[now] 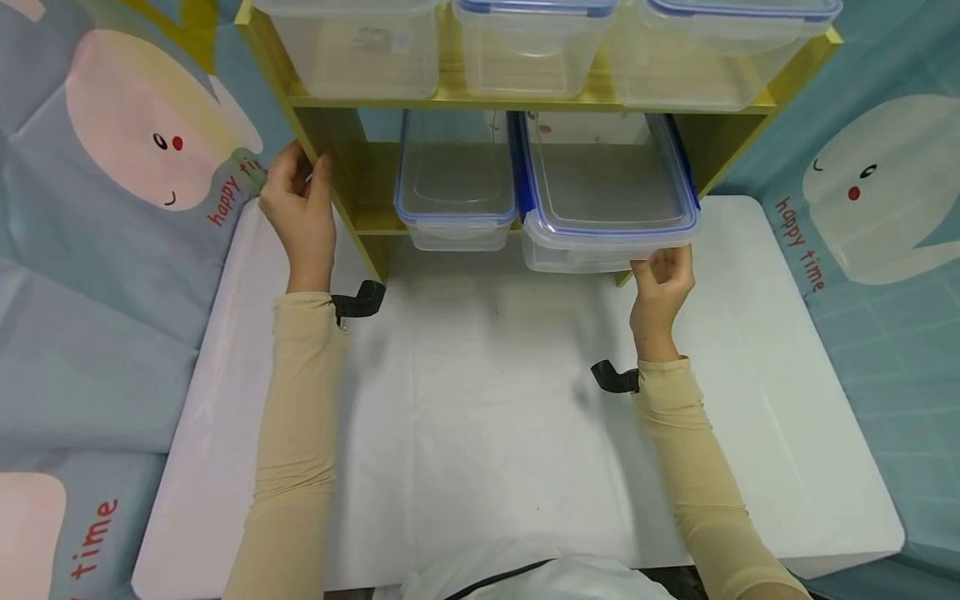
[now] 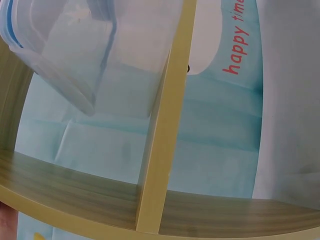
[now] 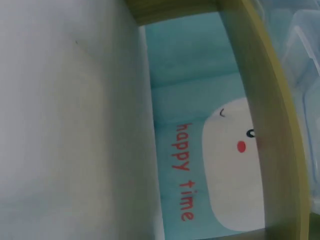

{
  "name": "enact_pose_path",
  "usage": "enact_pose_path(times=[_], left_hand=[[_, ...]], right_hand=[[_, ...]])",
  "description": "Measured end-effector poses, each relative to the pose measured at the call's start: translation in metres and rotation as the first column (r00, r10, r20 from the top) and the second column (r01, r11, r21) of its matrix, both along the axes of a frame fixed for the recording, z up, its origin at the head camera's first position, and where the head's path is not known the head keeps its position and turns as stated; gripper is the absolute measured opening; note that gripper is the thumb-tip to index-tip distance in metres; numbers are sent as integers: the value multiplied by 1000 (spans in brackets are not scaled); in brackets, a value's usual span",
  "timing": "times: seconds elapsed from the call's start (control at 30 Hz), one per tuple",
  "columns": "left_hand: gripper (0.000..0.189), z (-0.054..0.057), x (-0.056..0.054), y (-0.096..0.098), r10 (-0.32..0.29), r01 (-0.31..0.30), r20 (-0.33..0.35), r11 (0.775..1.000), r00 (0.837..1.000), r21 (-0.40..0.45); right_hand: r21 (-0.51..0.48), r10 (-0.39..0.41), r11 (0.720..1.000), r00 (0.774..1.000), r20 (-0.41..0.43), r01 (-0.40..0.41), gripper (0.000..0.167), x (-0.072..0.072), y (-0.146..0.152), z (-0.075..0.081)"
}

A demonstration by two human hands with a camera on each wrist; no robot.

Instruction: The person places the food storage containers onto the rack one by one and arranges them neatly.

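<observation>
My left hand [image 1: 303, 212] grips the left upright of a yellow-green wooden shelf [image 1: 270, 62], thumb and fingers on either side of its front edge. A sliver of that hand [image 2: 7, 220] shows in the left wrist view. At the lower right, my right hand [image 1: 662, 287] holds the bottom front right corner of a large clear storage box [image 1: 607, 200] with a blue-rimmed lid. The fingertips are partly hidden by the box. This box juts past the shelf's front and stands beside a narrower clear lidded box [image 1: 457, 183]. My right hand lies outside the right wrist view.
Several clear boxes, including one [image 1: 532, 50] in the middle, stand on the upper board. The shelf is on a white table [image 1: 480, 400]. Blue printed cloth [image 1: 885, 192] hangs around both sides. A black wrist camera [image 1: 615, 377] sits on each sleeve.
</observation>
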State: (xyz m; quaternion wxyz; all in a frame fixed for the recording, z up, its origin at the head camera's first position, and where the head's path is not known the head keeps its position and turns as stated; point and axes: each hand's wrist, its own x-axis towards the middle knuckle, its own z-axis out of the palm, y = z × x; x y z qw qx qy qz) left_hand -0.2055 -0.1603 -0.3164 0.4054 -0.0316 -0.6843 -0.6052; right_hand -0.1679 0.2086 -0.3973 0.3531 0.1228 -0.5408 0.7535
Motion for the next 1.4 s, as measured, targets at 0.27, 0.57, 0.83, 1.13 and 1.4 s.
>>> enact_pose_path(times=[0.27, 0.57, 0.83, 1.13, 1.4], left_hand=[[20, 0, -1, 0, -4, 3, 23, 1000, 1000, 7], [19, 0, -3, 3, -11, 10, 35, 1000, 999, 28], [19, 2, -2, 1, -4, 4, 15, 1000, 1000, 7], [19, 3, 0, 1, 9, -10, 33, 999, 999, 32], [18, 0, 0, 0, -7, 7, 20, 1000, 1000, 19]], right_hand=[[27, 3, 1000, 1000, 30, -4, 64, -11, 3, 3], [15, -36, 999, 999, 39, 35, 55, -10, 2, 9], [17, -27, 999, 999, 35, 26, 57, -14, 0, 9], [35, -11, 999, 999, 48, 9, 56, -15, -4, 7], [48, 10, 999, 1000, 23, -11, 55, -14, -11, 5]])
